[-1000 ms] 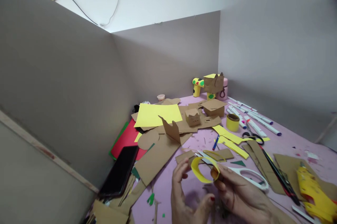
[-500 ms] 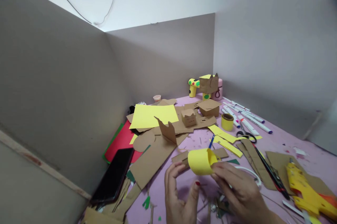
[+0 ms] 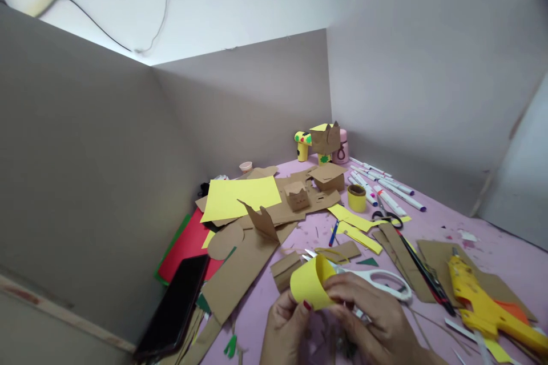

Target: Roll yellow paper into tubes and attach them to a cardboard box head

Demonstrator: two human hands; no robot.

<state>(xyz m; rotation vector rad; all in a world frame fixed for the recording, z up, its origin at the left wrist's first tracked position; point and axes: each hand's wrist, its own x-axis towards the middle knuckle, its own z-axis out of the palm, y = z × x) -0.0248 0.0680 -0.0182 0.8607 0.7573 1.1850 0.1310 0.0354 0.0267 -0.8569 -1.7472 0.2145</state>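
Note:
A short yellow paper tube (image 3: pixel 309 285) is held between both hands, tilted so its open end shows at the upper right. My left hand (image 3: pixel 285 328) pinches its left and lower side, thumb in front. At the tube's right edge, my right hand (image 3: pixel 372 313) grips the paper with thumb and fingertips. White-handled scissors (image 3: pixel 391 285) lie just behind the right hand, their blades partly hidden by the tube. Small cardboard pieces (image 3: pixel 286 271) rest on the table behind the tube.
A yellow hot glue gun (image 3: pixel 479 296) lies at the right on cardboard. Markers (image 3: pixel 391 199), black scissors (image 3: pixel 387 217) and a yellow-wrapped roll (image 3: pixel 357 198) sit farther back. On the left are a phone (image 3: pixel 175 305), red sheets (image 3: pixel 184 245) and a yellow sheet (image 3: pixel 242 199).
My left hand has closed its thumb onto the tube, which has come lower and nearer. The view has shifted slightly, and more of the white scissors shows.

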